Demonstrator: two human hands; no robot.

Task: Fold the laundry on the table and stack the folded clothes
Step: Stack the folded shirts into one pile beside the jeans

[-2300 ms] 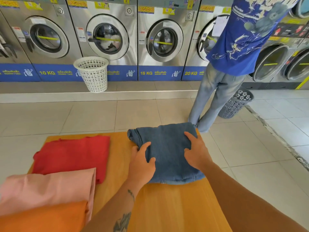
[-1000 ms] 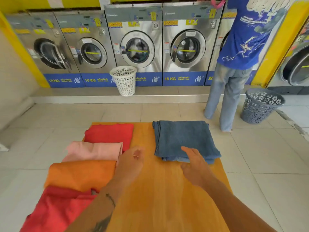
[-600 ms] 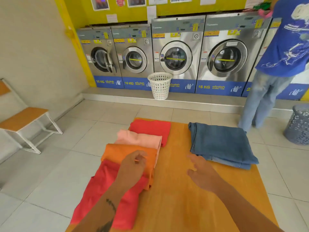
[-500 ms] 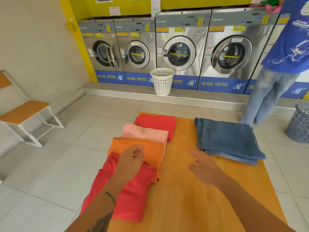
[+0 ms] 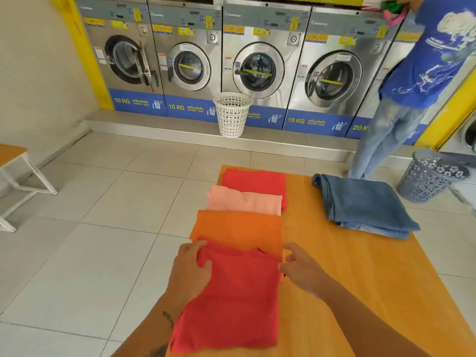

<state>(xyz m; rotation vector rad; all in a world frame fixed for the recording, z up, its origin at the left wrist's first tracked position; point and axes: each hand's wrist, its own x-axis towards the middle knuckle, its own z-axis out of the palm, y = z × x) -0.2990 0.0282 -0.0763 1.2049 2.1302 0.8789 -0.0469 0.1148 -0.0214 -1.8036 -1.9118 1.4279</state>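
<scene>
Left hand: my left hand [image 5: 192, 273] is lying flat and loosely spread on the far-left corner of the nearest red garment [image 5: 229, 300]; fingers are curling over its edge, and I cannot tell whether they are pinching the cloth.
Right hand: my right hand [image 5: 302, 270] is sitting half open at the red garment's far-right corner, fingertips touching its edge, thumb raised, gripping nothing that I can see.
Laundry row: I am seeing the red garment overlapping an orange garment [image 5: 239, 229] at 12 o'clock from it, then a pink garment [image 5: 244, 202], then a second red piece [image 5: 255, 180], all running along the left side of the wooden table [image 5: 360, 279].
Folded jeans: the folded jeans [image 5: 365, 208] are lying alone at 2 o'clock from my hands, well apart from the row.
White basket: the white basket [image 5: 232, 114] is standing at 12 o'clock before the washing machines [image 5: 257, 63]; contents are not showing.
Grey basket: the grey basket [image 5: 430, 176] is tilting on the floor at 2 o'clock, near a person in a blue shirt [image 5: 432, 55]; contents unclear.
</scene>
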